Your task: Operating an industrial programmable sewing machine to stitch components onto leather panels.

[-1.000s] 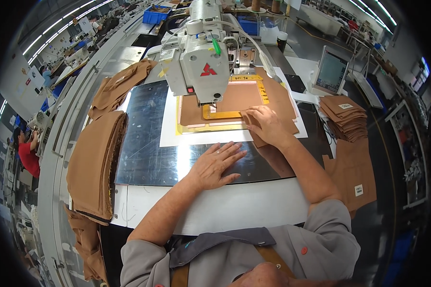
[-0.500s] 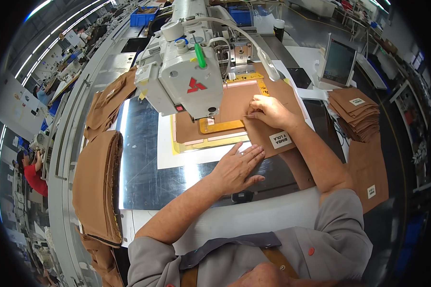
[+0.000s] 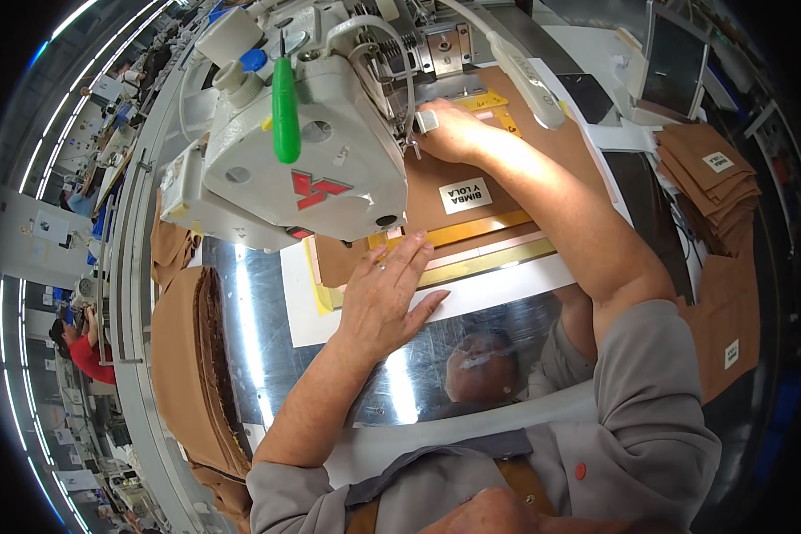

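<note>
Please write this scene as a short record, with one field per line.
Left hand: flat, palm down, fingertips at the flat yellow strip
Right hand: beside the bulky white machine head; its grip is unclear
Between the hands: flat brown fabric panel with a white rectangular label
On the machine: upright tool with green plastic handle
Left stack: thick pile of brown fabric
Right stack: brown fabric pieces, topped with another white label

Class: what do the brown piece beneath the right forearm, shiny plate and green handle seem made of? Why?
Brown piece: dull, probably cloth or thin leather, without glossy reflections.
Shiny plate: likely polished metal, with mirror-like reflections and scratches.
Green handle: probably smooth, moulded plastic, bright and evenly coloured.
</note>
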Demonstrator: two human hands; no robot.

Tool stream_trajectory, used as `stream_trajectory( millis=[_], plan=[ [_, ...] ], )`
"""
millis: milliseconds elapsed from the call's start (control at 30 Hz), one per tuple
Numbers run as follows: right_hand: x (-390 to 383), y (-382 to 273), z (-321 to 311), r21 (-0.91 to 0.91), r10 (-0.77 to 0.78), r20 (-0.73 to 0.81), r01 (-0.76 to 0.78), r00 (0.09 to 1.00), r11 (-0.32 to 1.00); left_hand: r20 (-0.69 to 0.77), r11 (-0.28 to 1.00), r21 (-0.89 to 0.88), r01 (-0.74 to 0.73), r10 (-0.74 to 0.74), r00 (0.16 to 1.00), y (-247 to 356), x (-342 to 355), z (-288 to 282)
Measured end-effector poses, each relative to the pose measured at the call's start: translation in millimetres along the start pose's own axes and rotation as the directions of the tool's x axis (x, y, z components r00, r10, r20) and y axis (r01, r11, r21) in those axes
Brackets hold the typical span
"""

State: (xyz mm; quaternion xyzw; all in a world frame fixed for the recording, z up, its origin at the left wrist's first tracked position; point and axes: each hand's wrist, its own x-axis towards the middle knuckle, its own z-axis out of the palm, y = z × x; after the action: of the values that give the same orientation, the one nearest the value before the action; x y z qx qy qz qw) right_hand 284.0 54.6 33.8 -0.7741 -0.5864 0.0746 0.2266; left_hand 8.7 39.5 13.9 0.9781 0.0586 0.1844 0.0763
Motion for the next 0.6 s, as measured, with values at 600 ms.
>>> stream_trajectory(
  millis=[600],
  plan=[
    [1.3,-9.5,11.7,-0.116,-0.073,-0.035,0.068,0.997,0.991,-0.047,0.974,0.047,0.224,-0.221,0.974,-15.4,0.2,10.8]
  ],
)
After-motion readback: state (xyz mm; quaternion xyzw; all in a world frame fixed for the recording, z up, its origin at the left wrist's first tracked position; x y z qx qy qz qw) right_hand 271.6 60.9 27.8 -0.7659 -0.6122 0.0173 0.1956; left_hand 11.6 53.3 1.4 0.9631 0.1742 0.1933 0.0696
